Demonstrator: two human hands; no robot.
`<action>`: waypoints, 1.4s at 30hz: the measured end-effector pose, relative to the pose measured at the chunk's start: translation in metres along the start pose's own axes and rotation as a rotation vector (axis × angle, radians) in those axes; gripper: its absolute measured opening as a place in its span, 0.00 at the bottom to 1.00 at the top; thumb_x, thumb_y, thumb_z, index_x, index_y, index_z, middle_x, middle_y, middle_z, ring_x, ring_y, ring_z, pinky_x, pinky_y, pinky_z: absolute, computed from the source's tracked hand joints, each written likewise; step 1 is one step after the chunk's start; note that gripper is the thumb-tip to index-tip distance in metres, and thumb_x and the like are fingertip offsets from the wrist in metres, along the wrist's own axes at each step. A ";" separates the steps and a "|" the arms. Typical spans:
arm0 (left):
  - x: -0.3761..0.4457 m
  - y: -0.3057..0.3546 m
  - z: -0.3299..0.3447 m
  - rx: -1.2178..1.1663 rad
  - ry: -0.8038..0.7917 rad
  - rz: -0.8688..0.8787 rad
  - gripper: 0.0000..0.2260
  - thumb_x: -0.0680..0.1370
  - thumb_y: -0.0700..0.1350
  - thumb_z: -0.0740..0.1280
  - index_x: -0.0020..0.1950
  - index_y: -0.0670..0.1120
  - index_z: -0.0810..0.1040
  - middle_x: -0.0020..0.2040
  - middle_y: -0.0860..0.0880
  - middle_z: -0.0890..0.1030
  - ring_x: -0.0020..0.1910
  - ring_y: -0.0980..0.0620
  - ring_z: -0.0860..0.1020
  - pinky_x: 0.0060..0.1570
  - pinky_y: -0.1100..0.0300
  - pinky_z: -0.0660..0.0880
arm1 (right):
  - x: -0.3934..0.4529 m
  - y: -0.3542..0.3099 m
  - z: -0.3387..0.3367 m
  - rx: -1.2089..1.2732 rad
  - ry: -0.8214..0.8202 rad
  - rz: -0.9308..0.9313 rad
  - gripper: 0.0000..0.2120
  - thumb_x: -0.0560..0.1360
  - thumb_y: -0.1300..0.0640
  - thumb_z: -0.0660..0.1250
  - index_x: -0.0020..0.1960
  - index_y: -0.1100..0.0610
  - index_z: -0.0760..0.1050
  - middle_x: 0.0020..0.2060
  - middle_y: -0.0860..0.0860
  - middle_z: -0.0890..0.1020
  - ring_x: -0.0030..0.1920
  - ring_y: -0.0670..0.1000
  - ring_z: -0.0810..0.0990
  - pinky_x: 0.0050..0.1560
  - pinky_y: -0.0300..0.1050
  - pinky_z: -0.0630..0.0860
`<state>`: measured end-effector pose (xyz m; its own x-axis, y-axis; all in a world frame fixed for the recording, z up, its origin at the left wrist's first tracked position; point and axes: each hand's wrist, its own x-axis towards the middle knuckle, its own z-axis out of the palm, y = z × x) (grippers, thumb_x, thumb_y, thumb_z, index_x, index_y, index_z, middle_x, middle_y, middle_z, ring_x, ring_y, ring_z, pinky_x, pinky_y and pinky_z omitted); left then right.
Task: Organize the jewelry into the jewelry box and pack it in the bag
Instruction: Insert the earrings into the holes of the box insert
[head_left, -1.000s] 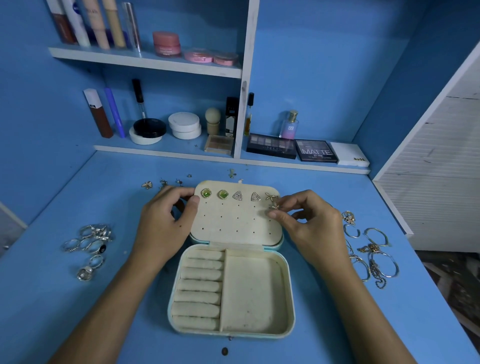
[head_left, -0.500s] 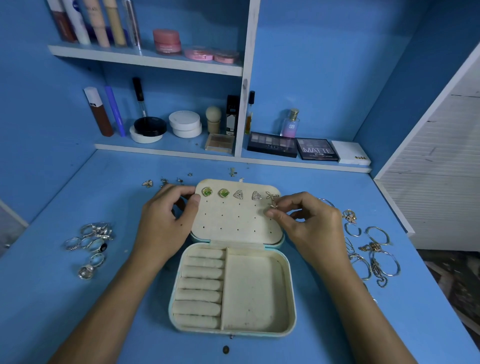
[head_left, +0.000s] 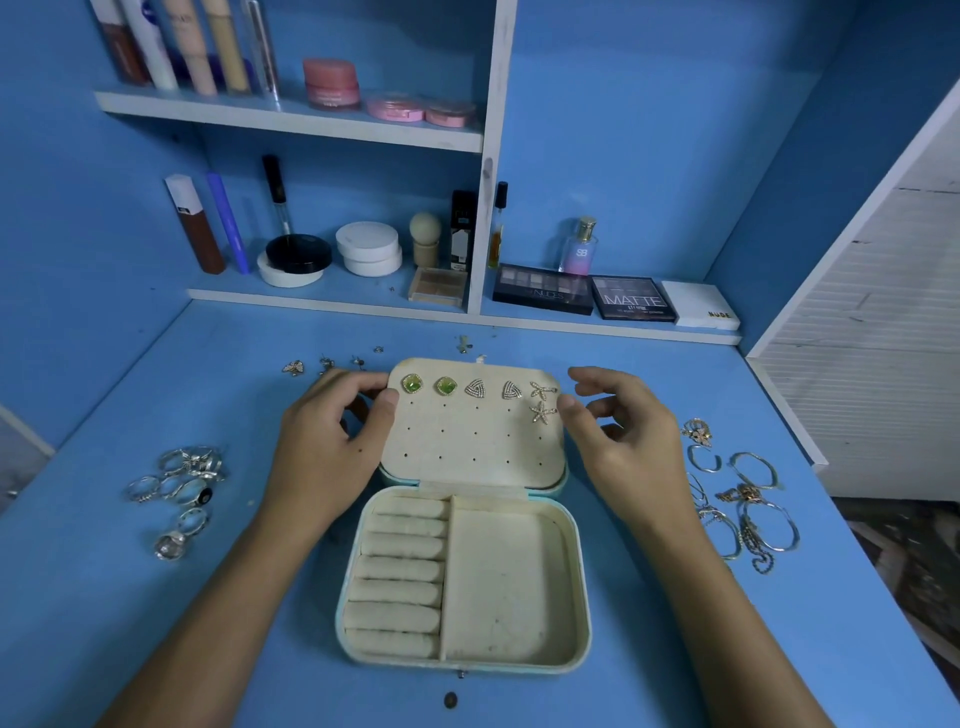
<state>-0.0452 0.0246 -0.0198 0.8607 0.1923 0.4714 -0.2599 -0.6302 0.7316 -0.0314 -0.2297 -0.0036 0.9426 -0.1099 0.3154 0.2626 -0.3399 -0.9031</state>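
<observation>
Jewelry box (head_left: 462, 525) lies open flat on the blue desk (head_left: 156, 597), its lid panel (head_left: 472, 441) folded back away from the person and its tray nearest them. The tray has a column of padded ring rolls (head_left: 397, 571) on its left side and one plain compartment (head_left: 506, 587) on its right. Along the far edge of the lid panel sit two green stud earrings (head_left: 428, 385), then two triangular earrings (head_left: 493, 389), then two starfish earrings (head_left: 543, 402) at the right end, one below the other.

The left hand (head_left: 332, 441) holds the left edge of the lid panel, thumb pressed on its face and fingers curled round behind; its grip is closed on the lid. The right hand (head_left: 623, 436) hovers just beside the lid's right edge with fingers loosely bent and apart, thumb tip near the lower starfish earring, grip released and holding nothing.

A cluster of rings (head_left: 179, 488) lies on the desk well to the left of the box. Bangles and chains (head_left: 743, 504) lie in a heap to the right. A few small loose earrings (head_left: 332, 361) are scattered beyond the lid. Behind, a shelf (head_left: 332, 304) carries makeup compacts, tubes and eyeshadow palettes (head_left: 587, 296)
</observation>
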 end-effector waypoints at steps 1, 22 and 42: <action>0.000 0.001 0.000 -0.003 0.002 -0.003 0.05 0.79 0.41 0.69 0.53 0.47 0.82 0.47 0.54 0.81 0.46 0.59 0.77 0.40 0.69 0.71 | 0.001 0.001 0.000 0.020 -0.012 0.059 0.10 0.76 0.57 0.72 0.56 0.51 0.80 0.51 0.47 0.81 0.42 0.46 0.79 0.40 0.33 0.75; -0.001 0.001 0.001 -0.062 0.007 -0.071 0.06 0.79 0.41 0.68 0.52 0.50 0.82 0.49 0.55 0.82 0.45 0.58 0.78 0.40 0.71 0.72 | 0.009 0.004 0.003 0.059 -0.184 0.252 0.05 0.74 0.52 0.74 0.49 0.47 0.82 0.50 0.47 0.82 0.43 0.52 0.80 0.43 0.40 0.74; 0.118 0.025 0.045 0.302 -0.436 0.161 0.03 0.77 0.45 0.71 0.47 0.48 0.85 0.42 0.57 0.79 0.38 0.66 0.75 0.37 0.78 0.65 | 0.013 0.009 0.002 0.008 -0.227 0.275 0.05 0.72 0.48 0.74 0.47 0.47 0.81 0.53 0.46 0.79 0.44 0.51 0.82 0.49 0.47 0.79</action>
<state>0.0698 -0.0020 0.0316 0.9386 -0.2133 0.2713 -0.3215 -0.8258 0.4633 -0.0164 -0.2322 -0.0082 0.9998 0.0143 -0.0123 -0.0071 -0.3192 -0.9477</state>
